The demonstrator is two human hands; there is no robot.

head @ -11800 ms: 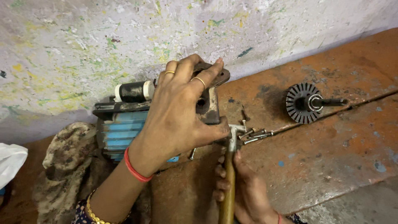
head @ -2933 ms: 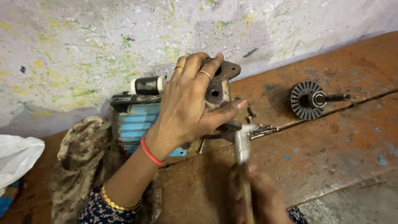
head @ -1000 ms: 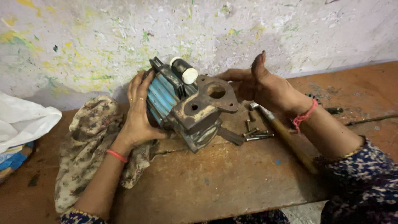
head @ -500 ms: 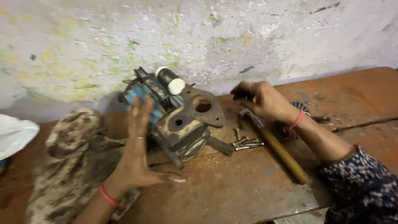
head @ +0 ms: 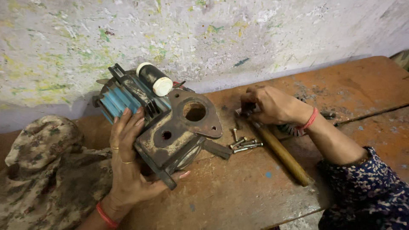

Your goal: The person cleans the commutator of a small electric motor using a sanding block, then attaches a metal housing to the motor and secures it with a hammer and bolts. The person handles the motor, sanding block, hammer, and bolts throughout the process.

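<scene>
A blue-finned motor housing (head: pixel 149 123) with a rusty end plate and a black-and-white cylinder on top lies tilted on the wooden bench (head: pixel 238 196). My left hand (head: pixel 130 162) grips its side and lower edge, thumb under the plate. My right hand (head: pixel 270 104) rests on the bench to the right, fingers curled over something small near the head of a wooden-handled hammer (head: pixel 279 151); what the fingers pinch is hidden. Several loose bolts (head: pixel 243 142) lie between the housing and the hammer.
A dirty patterned cloth (head: pixel 42 170) covers the bench's left end. A paint-splattered wall (head: pixel 204 38) runs right behind the bench. A dark toothed part (head: pixel 290 129) is mostly hidden under my right wrist. The bench's front edge is at lower right.
My left hand came off the bench and took hold of the housing's side. My right hand has shifted slightly left along the bench, near the hammer head.
</scene>
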